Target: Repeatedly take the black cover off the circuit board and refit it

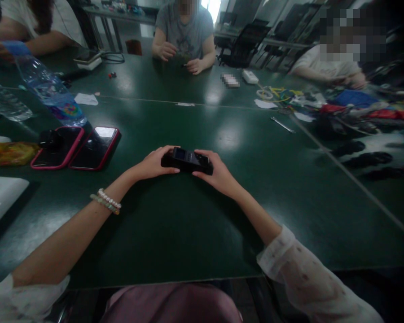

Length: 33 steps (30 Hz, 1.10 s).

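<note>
A small black handheld device with a little screen and buttons [187,157] is held level between my two hands, at or just over the green table [175,224]. My left hand [156,162] grips its left end, thumb along the near side and fingers behind. At the other end, my right hand [215,168] closes round it in the same way. The exact kind of device is too dark to make out. Left of my left hand lie two phones in red-pink cases, the nearer one [96,148] and another [58,148] with a small black object on it.
Plastic bottles [59,96] lean in view at the left, near a yellow packet [10,151] and a white object [3,199]. A wrench [283,124] lies right of centre. Cables and tools [357,105] pile up at far right. Several people sit around the table.
</note>
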Each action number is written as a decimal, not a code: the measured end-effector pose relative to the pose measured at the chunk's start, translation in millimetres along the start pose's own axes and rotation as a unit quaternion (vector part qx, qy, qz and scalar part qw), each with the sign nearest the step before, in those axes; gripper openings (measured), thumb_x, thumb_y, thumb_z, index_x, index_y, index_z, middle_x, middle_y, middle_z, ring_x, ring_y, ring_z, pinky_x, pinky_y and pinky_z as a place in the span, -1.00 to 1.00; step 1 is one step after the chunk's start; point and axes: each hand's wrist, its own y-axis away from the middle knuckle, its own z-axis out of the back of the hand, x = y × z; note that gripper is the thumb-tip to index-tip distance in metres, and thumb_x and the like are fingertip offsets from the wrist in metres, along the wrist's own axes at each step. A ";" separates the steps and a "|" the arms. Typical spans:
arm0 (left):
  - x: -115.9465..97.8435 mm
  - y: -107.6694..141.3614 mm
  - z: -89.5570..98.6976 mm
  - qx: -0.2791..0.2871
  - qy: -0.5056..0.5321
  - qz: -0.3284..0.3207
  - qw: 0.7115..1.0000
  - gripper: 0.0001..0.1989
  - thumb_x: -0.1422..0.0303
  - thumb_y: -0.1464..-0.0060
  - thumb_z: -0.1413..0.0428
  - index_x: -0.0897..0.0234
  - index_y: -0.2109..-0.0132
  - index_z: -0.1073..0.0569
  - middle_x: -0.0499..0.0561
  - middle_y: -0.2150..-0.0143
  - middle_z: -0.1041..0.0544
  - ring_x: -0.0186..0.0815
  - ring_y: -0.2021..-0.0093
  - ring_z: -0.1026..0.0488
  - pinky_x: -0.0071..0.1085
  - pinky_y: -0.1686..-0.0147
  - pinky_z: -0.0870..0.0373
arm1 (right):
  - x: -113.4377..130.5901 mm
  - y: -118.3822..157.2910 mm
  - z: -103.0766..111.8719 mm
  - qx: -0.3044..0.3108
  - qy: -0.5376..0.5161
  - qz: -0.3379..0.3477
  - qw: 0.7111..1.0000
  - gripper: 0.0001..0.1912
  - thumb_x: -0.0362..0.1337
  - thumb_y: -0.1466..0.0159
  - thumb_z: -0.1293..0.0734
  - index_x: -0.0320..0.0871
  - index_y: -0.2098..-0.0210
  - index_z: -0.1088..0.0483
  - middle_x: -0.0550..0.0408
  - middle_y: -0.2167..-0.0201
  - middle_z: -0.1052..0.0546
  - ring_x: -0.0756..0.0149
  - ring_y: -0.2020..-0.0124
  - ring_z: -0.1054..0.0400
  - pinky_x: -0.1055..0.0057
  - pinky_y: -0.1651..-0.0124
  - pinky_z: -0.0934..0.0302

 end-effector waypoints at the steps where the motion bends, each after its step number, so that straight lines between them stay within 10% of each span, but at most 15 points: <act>1: -2.0 0.5 0.8 0.001 0.000 -0.004 1.000 -0.21 0.01 -0.01 -0.30 0.14 -0.32 -0.25 0.17 -0.23 -0.40 0.02 -0.19 -0.37 0.03 -0.19 -0.27 | -0.5 0.3 -1.0 0.009 0.008 -0.010 1.000 -0.37 -0.20 -0.24 -0.42 0.05 -0.24 -0.18 -0.05 -0.20 -0.39 -0.04 -0.20 -0.27 -0.11 -0.21 -0.17; 11: -4.4 3.5 5.2 0.028 -0.006 0.010 1.000 -0.40 -0.10 -0.29 0.07 0.05 -0.34 -0.26 0.11 -0.29 -0.34 -0.01 -0.22 -0.31 -0.03 -0.19 -0.26 | 1.6 1.8 -2.4 0.002 0.008 0.026 1.000 -0.48 -0.26 -0.21 -0.42 0.00 -0.13 -0.24 -0.04 -0.10 -0.41 -0.03 -0.15 -0.25 -0.02 -0.18 -0.21; 19: -7.6 3.8 5.6 0.034 0.015 0.026 0.999 -0.39 -0.07 -0.21 -0.08 0.01 -0.31 -0.30 0.08 -0.28 -0.35 -0.01 -0.19 -0.35 0.00 -0.19 -0.27 | -3.0 -1.7 0.9 0.051 -0.150 -0.063 0.985 -0.51 0.05 -0.31 -0.33 -0.03 -0.12 -0.24 -0.05 -0.03 -0.46 0.08 -0.05 -0.40 0.06 -0.10 -0.29; 33: -11.1 3.7 8.2 0.061 0.056 0.008 0.996 -0.34 0.01 -0.14 -0.19 0.03 -0.33 -0.27 0.10 -0.14 -0.44 -0.04 -0.12 -0.41 -0.08 -0.09 -0.37 | -2.0 -2.7 1.8 0.053 -0.217 -0.113 0.968 -0.50 -0.02 -0.22 -0.43 -0.06 -0.07 -0.33 0.04 0.17 -0.55 0.16 0.13 -0.49 0.15 0.05 -0.37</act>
